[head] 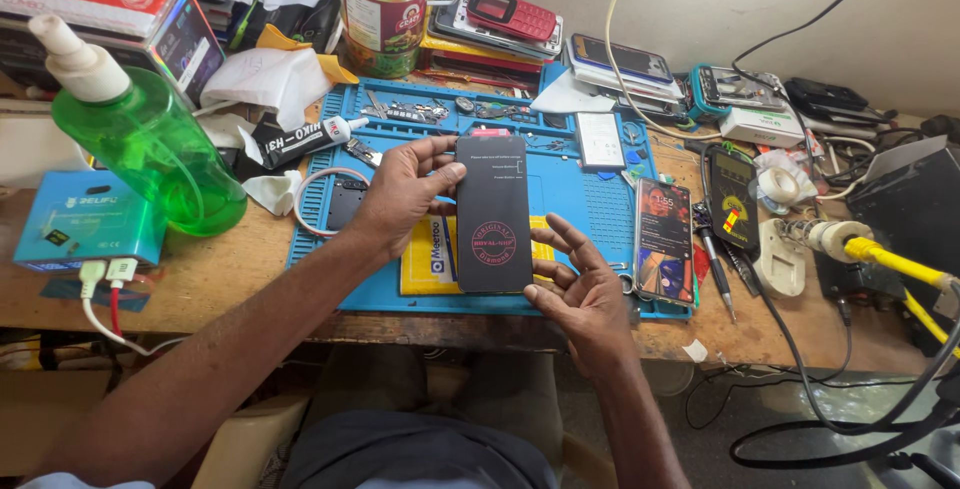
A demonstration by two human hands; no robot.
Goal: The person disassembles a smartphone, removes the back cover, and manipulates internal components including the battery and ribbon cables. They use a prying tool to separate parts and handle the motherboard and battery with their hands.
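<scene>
The wooden bench (250, 279) was crowded from edge to edge, and the blue work mat (590, 214) covered its middle. To my left stood the green pump bottle (150, 144), tilted toward me, beside a small blue box (85, 219) with cables plugged into it. Over the mat I held the flat black packet (493, 214) upright between both hands. My left hand (400, 194) gripped its upper left edge, thumb across the front. My right hand (580, 294) cupped the lower right corner with fingers spread and only lightly touching. The packet looked unopened, though I could not be sure, since its back and top edge were hidden from me. So I judged the job barely begun: whatever was inside had yet to come out. Just right of the packet a phone (664, 241) lay face up with its screen lit, apparently waiting. A yellow card (425, 259) lay under the packet, and a dark pen-like tool (715, 269) rested beyond the phone.
</scene>
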